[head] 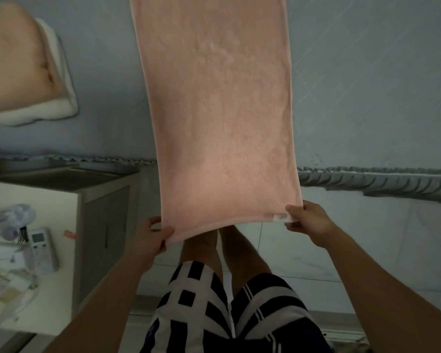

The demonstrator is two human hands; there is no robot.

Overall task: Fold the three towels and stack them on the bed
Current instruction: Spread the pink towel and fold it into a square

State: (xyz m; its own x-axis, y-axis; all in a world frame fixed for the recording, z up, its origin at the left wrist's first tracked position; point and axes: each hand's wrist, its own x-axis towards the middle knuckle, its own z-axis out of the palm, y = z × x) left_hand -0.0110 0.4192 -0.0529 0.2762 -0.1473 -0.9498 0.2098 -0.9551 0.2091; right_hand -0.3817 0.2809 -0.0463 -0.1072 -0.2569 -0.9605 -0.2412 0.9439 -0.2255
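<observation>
Both near corners of the pink towel (219,110) are held in a pinching grip: the left hand (150,238) has its fingers closed on the left corner, and the right hand (308,222) is closed on the right corner beside a small white label. The towel is stretched out long over the grey bed (367,85), its far end running out of view at the top, its near edge lifted clear of the bed's edge and held above the person's knees. On the bed to the left, two folded towels (28,72) are already stacked, a pink one on a white one. The third fold is judged to be just starting. The next move is judged to call for the held edge being carried forward onto the far end, both corners kept level and matched. A remote control (42,248) lies on the table (61,202) at left.
</observation>
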